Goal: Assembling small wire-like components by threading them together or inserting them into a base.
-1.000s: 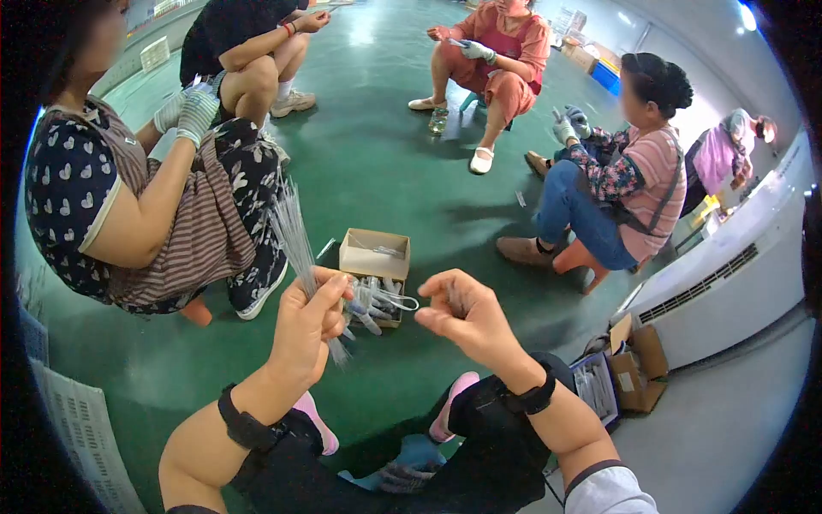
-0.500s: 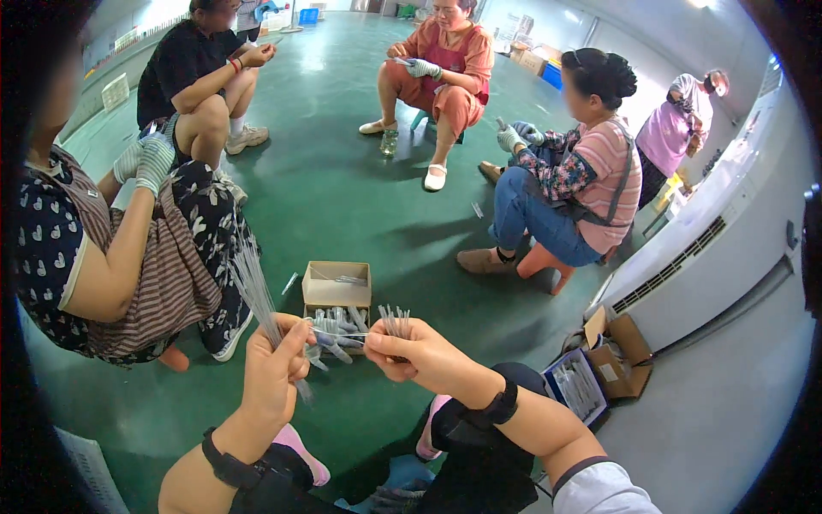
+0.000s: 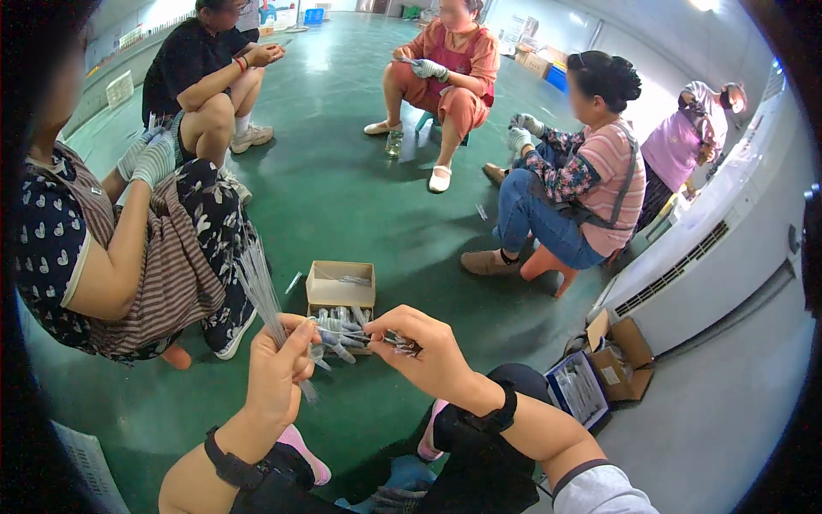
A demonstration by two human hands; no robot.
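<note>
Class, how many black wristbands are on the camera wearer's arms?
2: the left wristband, below the left hand gripping thin clear strands; the right wristband, below and right of the right hand. None seems hidden.

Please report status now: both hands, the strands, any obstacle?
Left hand: gripping strand bundle. Right hand: pinching thin strand running between hands. Open box beyond; no obstruction seen.

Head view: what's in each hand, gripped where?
Left hand: bundle of thin clear strands, gripped below its middle, both ends sticking out. Right hand: cluster of thin pieces; which part is gripped can't be told.
</note>
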